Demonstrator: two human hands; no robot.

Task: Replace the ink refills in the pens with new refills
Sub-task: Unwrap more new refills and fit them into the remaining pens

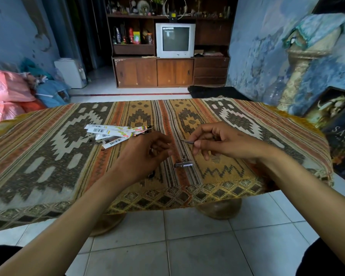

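Two bare hands hover over a low table draped in a patterned woven cloth. At centre right, the right hand pinches a thin dark refill between thumb and fingers, its tip pointing left toward the other hand. Left of it, the left hand is curled with fingers bent inward; whether it grips anything cannot be told. Between and just below the hands, a short metallic pen part lies on the cloth. Farther left, beyond the left hand, a loose pile of packaged new refills in white wrappers rests on the cloth. Beyond the table, an old television sits in a wooden cabinet.
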